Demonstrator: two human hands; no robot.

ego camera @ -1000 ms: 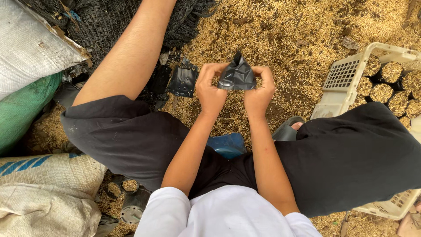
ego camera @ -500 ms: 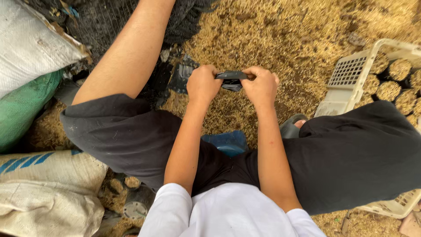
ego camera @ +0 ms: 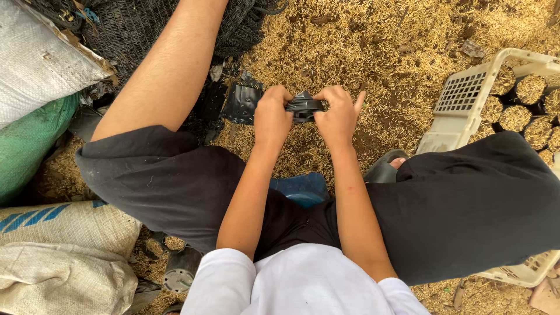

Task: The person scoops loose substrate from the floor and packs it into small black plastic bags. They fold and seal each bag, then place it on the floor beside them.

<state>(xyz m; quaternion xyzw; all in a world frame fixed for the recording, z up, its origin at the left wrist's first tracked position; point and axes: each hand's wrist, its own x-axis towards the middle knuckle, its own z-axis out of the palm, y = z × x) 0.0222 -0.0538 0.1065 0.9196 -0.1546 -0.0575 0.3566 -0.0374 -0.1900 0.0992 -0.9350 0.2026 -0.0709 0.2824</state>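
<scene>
While gripped: one black bag (ego camera: pixel 303 107); two hands.

Both my hands pinch a small black plastic bag.
My left hand (ego camera: pixel 273 116) and right hand (ego camera: pixel 337 115) grip the black bag (ego camera: pixel 303 107) between them above the husk-strewn ground (ego camera: pixel 361 52); a white crate (ego camera: pixel 466 111) stands right.

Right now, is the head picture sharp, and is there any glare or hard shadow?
Head view: even, soft daylight, no glare, no hard shadows; the left hand, right hand and the small black plastic bag between them are sharp; wide-angle lens stretches the edges.
</scene>
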